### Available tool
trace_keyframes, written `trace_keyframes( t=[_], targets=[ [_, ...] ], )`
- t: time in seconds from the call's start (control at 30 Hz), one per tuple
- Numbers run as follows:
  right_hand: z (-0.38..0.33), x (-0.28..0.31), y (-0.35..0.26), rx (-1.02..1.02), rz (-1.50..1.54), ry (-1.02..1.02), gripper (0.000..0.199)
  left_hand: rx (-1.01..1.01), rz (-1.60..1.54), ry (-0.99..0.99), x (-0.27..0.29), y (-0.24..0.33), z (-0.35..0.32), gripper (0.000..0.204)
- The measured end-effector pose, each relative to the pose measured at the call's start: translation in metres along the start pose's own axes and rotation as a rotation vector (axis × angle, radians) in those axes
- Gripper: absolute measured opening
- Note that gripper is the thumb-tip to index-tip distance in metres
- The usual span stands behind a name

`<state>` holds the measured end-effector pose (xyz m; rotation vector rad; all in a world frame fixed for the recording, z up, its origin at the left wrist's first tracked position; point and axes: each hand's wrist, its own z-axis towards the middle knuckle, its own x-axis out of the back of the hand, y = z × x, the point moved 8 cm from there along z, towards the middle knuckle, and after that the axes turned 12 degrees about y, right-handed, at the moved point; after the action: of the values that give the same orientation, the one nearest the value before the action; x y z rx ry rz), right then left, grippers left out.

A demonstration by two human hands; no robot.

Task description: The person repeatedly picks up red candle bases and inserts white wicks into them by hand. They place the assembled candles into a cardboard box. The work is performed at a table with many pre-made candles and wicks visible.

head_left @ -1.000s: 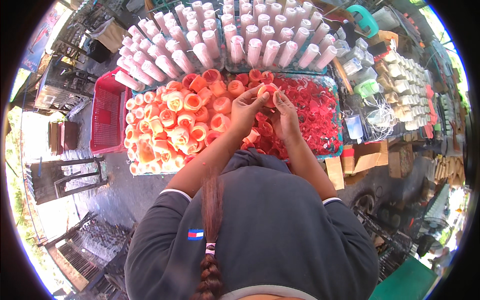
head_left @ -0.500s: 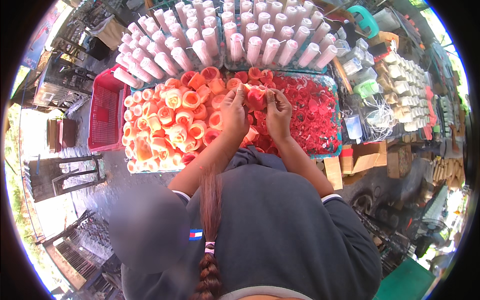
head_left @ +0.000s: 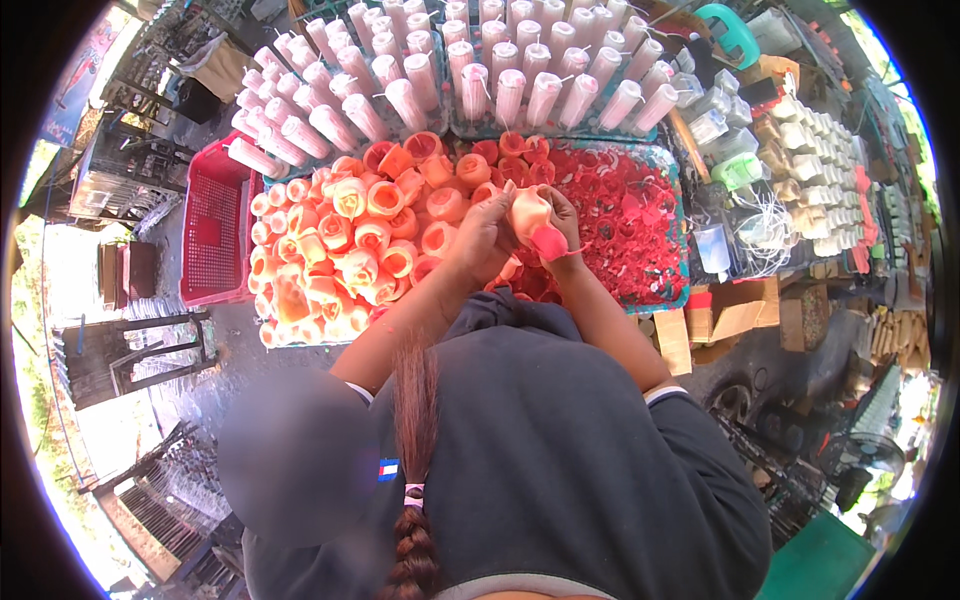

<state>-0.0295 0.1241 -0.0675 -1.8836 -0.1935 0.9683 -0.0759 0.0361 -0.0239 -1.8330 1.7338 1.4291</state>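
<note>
Between my two hands is a peach, cup-shaped wax-looking flower piece with a deep pink flap at its near end. My left hand is closed on its left side, thumb along the rim. From the right, the fingers of my right hand curl around it, partly hidden behind the piece. Both hands hover over the middle of a tray. Many peach rose-shaped pieces crowd that tray's left side, and red scraps and shavings cover its right.
Rows of pale pink candles with white wicks stand on trays beyond. A red plastic basket sits at the left. On the right are a white string bundle, stacked whitish blocks and cardboard boxes.
The piece in my hands has turned: its peach cup now faces up and the pink flap points toward me. My left hand has shifted slightly right and nearer.
</note>
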Motion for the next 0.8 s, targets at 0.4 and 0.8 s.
trace_keyframes(
  t=[0.4,0.8],
  targets=[
    [-0.033,-0.021,-0.032,-0.616,-0.612,-0.136,0.074,-0.577,0.701,0.105,0.004,0.048,-0.011,0.027],
    [-0.061,-0.037,-0.023,-0.103,-0.609,-0.408,0.028,-0.511,0.262,0.210,0.010,0.041,-0.013,0.019]
  ],
)
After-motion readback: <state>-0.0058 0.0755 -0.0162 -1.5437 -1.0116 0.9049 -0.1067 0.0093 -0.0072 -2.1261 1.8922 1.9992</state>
